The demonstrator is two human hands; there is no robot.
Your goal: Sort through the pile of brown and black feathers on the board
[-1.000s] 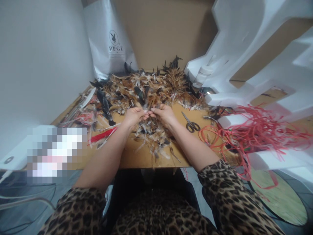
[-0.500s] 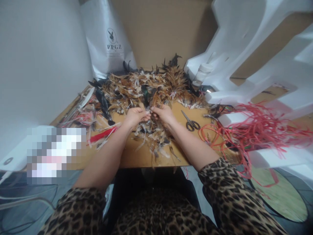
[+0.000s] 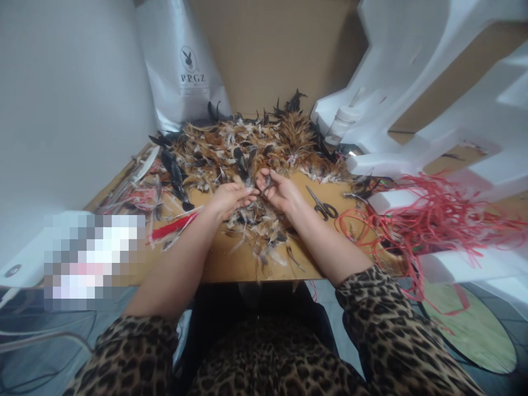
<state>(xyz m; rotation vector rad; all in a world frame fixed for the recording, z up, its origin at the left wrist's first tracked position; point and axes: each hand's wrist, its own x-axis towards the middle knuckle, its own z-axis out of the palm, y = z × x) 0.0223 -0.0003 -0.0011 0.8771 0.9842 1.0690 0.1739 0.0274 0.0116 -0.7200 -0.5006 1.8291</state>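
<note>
My left hand point(image 3: 233, 199) pinches the base of a small bunch of feathers point(image 3: 240, 159), whose dark, glossy tips point away from me. Just right of it, my right hand point(image 3: 279, 191) is turned partly palm-up with its fingers curled in. Something thin and dark shows at those fingertips, too small to name. Behind both hands spreads a large heap of brown, white and black feathers point(image 3: 231, 135). Loose feathers and fluff point(image 3: 264, 225) lie on the wooden table point(image 3: 231, 269) beneath my wrists. Black-handled scissors point(image 3: 324, 206) rest right of my right hand.
Tangled red plastic strips point(image 3: 445, 220) drape over white foam pieces point(image 3: 449, 267) at the right. A white jar point(image 3: 342, 125) stands behind the heap's right end. A silvery bag point(image 3: 181, 60) is at the back left. Red strands point(image 3: 173, 226) and long black feathers point(image 3: 173, 170) lie left.
My right hand has parted slightly from my left and turned palm-up, its fingers curling. My left hand keeps its pinch on the feathers, nearly in place.
</note>
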